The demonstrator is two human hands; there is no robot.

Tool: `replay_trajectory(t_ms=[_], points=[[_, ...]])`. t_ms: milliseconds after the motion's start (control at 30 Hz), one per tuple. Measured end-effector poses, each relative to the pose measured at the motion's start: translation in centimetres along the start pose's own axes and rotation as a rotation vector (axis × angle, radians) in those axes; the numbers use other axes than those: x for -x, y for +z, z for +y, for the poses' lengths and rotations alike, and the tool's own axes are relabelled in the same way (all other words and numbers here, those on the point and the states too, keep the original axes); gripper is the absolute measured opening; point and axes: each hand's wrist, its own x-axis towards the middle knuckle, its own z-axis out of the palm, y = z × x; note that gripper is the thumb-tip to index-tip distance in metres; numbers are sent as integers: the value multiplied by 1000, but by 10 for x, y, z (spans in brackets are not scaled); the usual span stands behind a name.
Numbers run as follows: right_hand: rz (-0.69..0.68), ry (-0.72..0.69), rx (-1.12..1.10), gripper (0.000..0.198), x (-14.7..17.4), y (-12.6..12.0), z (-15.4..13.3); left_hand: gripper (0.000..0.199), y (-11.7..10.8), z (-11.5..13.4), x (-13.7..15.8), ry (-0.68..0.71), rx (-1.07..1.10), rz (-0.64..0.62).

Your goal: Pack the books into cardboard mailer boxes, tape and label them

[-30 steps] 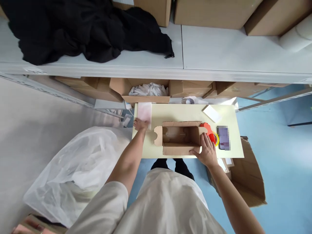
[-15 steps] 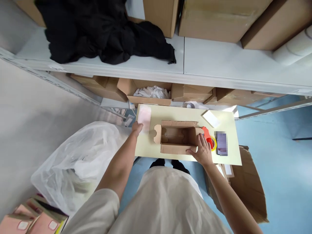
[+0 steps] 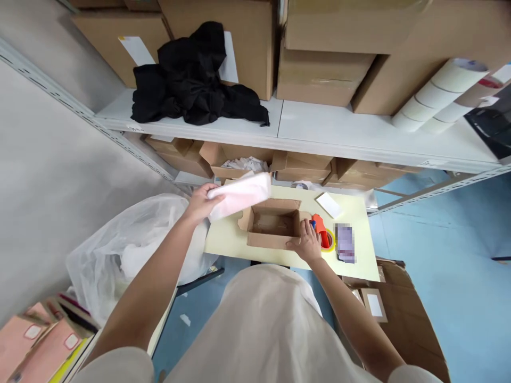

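Observation:
My left hand (image 3: 203,204) grips one end of a pale pink packet (image 3: 241,196) in a white, film-like wrap. It is raised and tilted above the left part of the small table (image 3: 223,239). An open cardboard box (image 3: 273,241) stands in the middle of that table, its flaps folded outward and its inside bare. At the box's right end, my right hand (image 3: 308,243) holds on, fingers over the end flap and thumb toward the front wall. Just right of these fingers lies a red tape dispenser (image 3: 320,226) with a yellow-rimmed roll of tape (image 3: 330,240).
A phone (image 3: 345,243) and a small white box (image 3: 328,205) lie on the table's right side. Behind runs a shelf (image 3: 319,125) with cartons, black cloth (image 3: 195,80) and tape rolls (image 3: 435,96). A plastic bag (image 3: 131,244) stands left; a large carton (image 3: 407,314) is lower right.
My left hand has lifted the pink packet off the table and brought it toward the box's left end. My right hand stays at the box's right end. The view has shifted.

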Motion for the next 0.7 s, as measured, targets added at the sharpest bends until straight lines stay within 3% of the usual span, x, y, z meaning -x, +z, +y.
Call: replay_trajectory(t_ms=[100, 233, 400, 600, 700], points=[[-16, 7, 20, 81, 0, -3, 0, 33, 35, 25, 8, 55, -48, -226], [-16, 19, 11, 81, -2, -1, -1, 31, 92, 25, 15, -14, -98, -448], [-5, 27, -24, 77, -2, 2, 0, 35, 132, 10, 12, -35, -354, -360], [0, 29, -34, 82, -2, -1, -2, 34, 137, 11, 2, 40, -438, -280], [6, 31, -23, 83, -2, -2, -3, 32, 140, 4, -1, 49, -445, -297]])
